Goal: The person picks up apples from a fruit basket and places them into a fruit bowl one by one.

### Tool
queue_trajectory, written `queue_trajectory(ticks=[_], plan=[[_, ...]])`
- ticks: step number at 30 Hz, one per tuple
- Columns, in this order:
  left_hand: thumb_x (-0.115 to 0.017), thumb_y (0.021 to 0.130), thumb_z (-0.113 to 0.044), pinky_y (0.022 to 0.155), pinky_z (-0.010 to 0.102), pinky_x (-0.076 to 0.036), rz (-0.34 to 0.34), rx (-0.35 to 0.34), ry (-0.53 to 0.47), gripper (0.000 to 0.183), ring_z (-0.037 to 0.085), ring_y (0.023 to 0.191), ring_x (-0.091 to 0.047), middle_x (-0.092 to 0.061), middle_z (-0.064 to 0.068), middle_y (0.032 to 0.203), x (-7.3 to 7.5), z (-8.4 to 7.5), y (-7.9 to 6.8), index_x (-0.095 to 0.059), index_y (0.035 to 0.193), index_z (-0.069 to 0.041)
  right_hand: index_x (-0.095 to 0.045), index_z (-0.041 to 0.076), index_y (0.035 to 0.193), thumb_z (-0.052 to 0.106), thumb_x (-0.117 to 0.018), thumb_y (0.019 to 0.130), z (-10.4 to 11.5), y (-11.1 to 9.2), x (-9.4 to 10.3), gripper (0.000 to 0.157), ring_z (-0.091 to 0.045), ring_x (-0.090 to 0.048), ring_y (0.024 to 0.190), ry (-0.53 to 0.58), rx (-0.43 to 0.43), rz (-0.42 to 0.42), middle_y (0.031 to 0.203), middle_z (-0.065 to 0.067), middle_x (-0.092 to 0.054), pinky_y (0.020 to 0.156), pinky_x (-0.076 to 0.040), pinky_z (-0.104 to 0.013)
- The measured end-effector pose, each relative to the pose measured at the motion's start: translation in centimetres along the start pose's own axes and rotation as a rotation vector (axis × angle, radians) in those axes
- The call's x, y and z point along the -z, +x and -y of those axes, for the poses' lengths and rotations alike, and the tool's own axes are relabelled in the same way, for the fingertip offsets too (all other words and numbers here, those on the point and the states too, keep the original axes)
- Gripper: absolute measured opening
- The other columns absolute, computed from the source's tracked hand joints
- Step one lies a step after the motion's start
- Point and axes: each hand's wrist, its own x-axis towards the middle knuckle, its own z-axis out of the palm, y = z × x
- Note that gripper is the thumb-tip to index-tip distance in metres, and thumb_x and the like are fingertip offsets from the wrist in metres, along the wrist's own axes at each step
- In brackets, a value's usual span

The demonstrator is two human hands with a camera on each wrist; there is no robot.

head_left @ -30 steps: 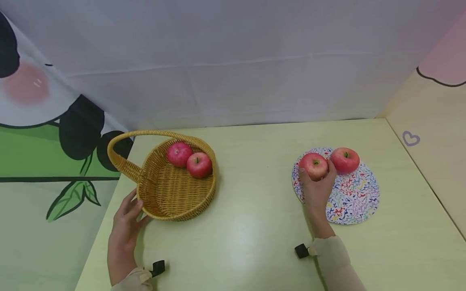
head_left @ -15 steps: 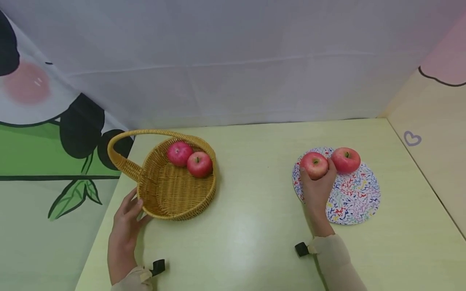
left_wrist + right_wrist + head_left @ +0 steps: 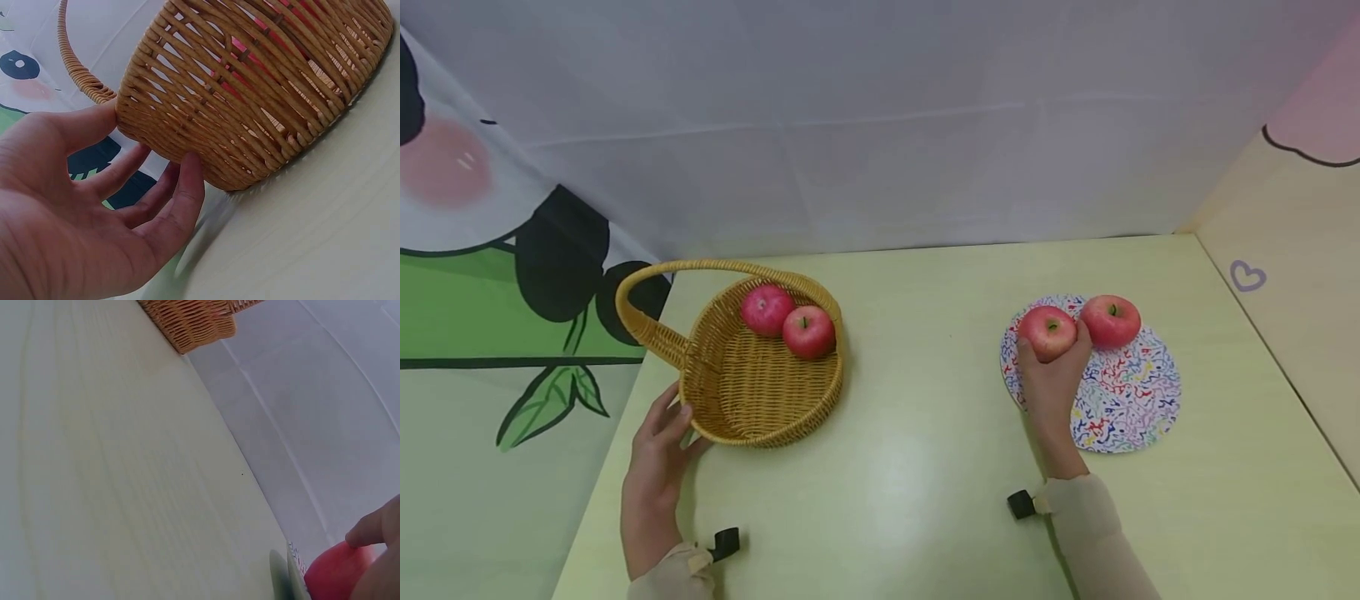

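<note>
In the head view, my right hand [image 3: 1054,392] grips a red apple [image 3: 1047,333], thumb and fingers on its sides, at the left of a speckled round mat [image 3: 1123,417]. Beside it on the mat's far edge sits another red apple [image 3: 1111,321]. My left hand [image 3: 657,467] touches the near left outer wall of a wicker basket [image 3: 760,408], fingers spread and gently bent. The left wrist view shows the hand [image 3: 94,206] with one digit at the rim and others lower on the weave. Inside the basket lie a pinkish-red round fruit [image 3: 767,310] and a red apple [image 3: 808,332].
The basket's tall handle [image 3: 655,333] arches up toward the left. A pale wooden table [image 3: 917,467] lies beneath everything, backed by a grey cloth [image 3: 880,183]. A light panel [image 3: 1300,333] bounds the right side, and a printed cartoon sheet [image 3: 460,467] the left.
Both hands keep their places, the right on the apple and the left against the basket. The whole head view has shifted slightly, with everything sitting a little higher in it.
</note>
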Motion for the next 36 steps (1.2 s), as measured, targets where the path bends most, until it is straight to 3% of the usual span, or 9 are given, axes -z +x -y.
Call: queue_trajectory(ticks=[13, 25, 31, 36], plan=[[-0.056, 0.109, -0.024, 0.087, 0.023, -0.056, -0.001, -0.011, -0.003, 0.062, 0.003, 0.126, -0.053, -0.056, -0.018, 0.137, -0.2, -0.1, 0.0, -0.030, 0.165, -0.027, -0.019, 0.015, 0.164, 0.013, -0.076, 0.094, 0.8, -0.3, 0.1, 0.090, -0.020, -0.031, 0.152, 0.028, 0.048, -0.020, 0.165, -0.005, -0.029, 0.124, -0.037, -0.049], [-0.057, 0.108, -0.027, 0.087, 0.024, -0.057, -0.018, 0.025, 0.001, 0.064, 0.002, 0.125, -0.053, -0.050, -0.017, 0.139, -0.2, -0.1, 0.0, -0.030, 0.165, -0.030, -0.031, 0.009, 0.160, 0.003, -0.073, 0.094, 1.6, -0.7, -0.4, 0.078, -0.016, -0.034, 0.152, 0.092, 0.257, -0.118, 0.163, 0.000, -0.037, 0.121, -0.042, -0.047], [-0.057, 0.108, -0.028, 0.087, 0.023, -0.056, -0.015, 0.020, 0.009, 0.064, 0.002, 0.126, -0.052, -0.052, -0.017, 0.140, -0.3, 0.0, -0.2, -0.029, 0.165, -0.029, -0.031, 0.004, 0.159, -0.002, -0.070, 0.094, 1.8, -0.9, -0.3, 0.076, -0.020, -0.033, 0.154, 0.149, 0.327, -0.073, 0.163, -0.007, -0.037, 0.120, -0.041, -0.055], [-0.056, 0.108, -0.026, 0.087, 0.024, -0.057, -0.012, 0.009, -0.001, 0.063, 0.001, 0.125, -0.054, -0.054, -0.018, 0.138, -0.2, 0.0, -0.2, -0.030, 0.165, -0.029, -0.032, 0.005, 0.158, -0.005, -0.072, 0.093, 2.0, -1.1, -0.3, 0.077, -0.024, -0.035, 0.154, 0.205, 0.406, 0.006, 0.163, -0.007, -0.039, 0.121, -0.041, -0.050]])
